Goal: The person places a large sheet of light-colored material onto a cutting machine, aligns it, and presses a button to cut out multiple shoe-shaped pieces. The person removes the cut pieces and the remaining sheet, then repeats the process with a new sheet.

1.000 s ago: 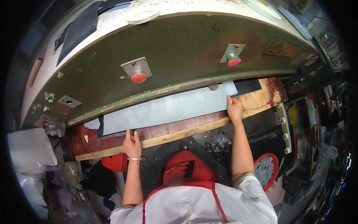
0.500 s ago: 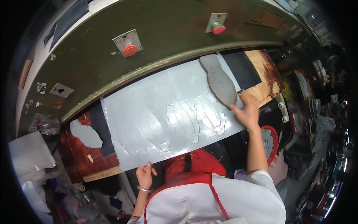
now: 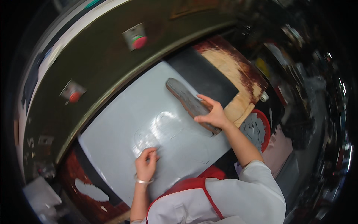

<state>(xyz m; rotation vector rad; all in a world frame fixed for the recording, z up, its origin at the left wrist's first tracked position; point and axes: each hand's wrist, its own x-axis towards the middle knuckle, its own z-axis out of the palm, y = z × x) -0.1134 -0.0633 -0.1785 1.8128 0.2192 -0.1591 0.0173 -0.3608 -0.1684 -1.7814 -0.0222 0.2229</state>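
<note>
A pale grey sheet (image 3: pixel 119 108) with faint shoe-part outlines pressed into its surface lies flat before me. A long, sole-shaped cutting die (image 3: pixel 186 98), grey on top with a brownish side edge, rests slantwise on its right part. My right hand (image 3: pixel 213 113) grips the die across its nearer half, thumb on the left side and fingers on the right. Over the sheet's near part is my left hand (image 3: pixel 145 165), its fingers curled in and nothing visible in them; a bracelet (image 3: pixel 143 181) circles the wrist.
Beyond the sheet runs a dark green machine beam (image 3: pixel 104 48) with a pink button (image 3: pixel 139 42) and a red button (image 3: pixel 74 96). A black sheet (image 3: pixel 201 71) lies right, beside a worn wooden board (image 3: pixel 233 71). A red basin (image 3: pixel 267 128) holds grey scraps. Another grey piece (image 3: pixel 91 189) lies left.
The view has turned and blurred somewhat. My right hand, spread at the die's near end before, now grips it. My left hand has moved from the sheet's near edge to over the sheet.
</note>
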